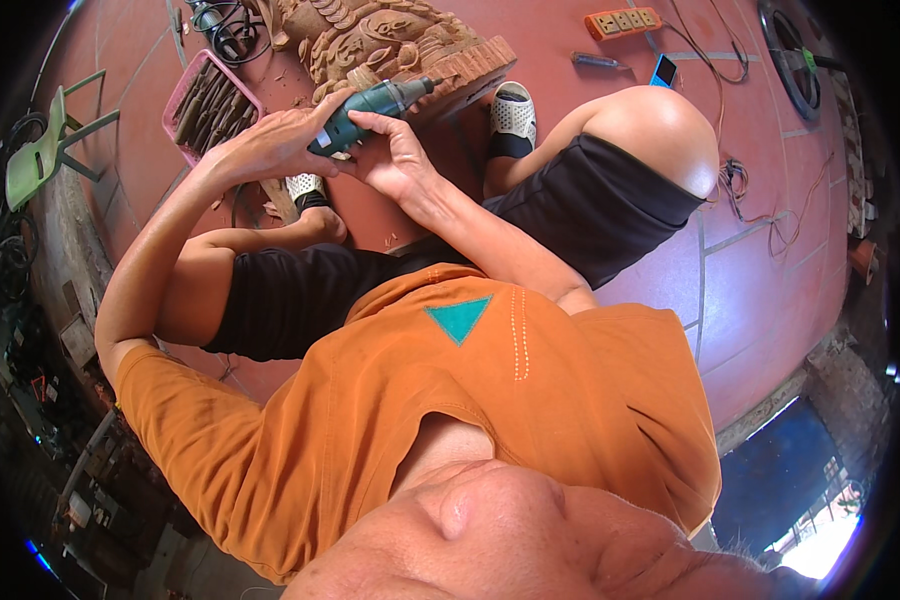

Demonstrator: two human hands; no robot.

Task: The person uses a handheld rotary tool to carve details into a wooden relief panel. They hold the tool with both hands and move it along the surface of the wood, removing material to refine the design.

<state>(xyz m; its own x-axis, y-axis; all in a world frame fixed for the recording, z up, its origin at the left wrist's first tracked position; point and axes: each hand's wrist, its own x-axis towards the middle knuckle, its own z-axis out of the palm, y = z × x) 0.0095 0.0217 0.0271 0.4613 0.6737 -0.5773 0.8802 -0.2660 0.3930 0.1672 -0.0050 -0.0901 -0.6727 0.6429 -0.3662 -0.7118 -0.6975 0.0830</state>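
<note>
A dark green rotary tool (375,105) is held between both hands in front of me, its tip pointing up and to the right. My left hand (275,145) is closed round the tool's body from the left. My right hand (398,160) grips it from the right, near its lower end, with the thumb laid along the casing. Just beyond lies a carved wooden piece (380,45) with raised scrollwork and a thick base edge. The tool's bit is close to that base; whether it touches the wood I cannot tell.
A pink basket (177,95) full of chisels stands left of the carving. Another corded power tool (220,30) lies behind it. A green plastic chair (38,165) is far left. On the right are an orange power strip (622,22), a small blue device (663,70) and loose cables (735,180).
</note>
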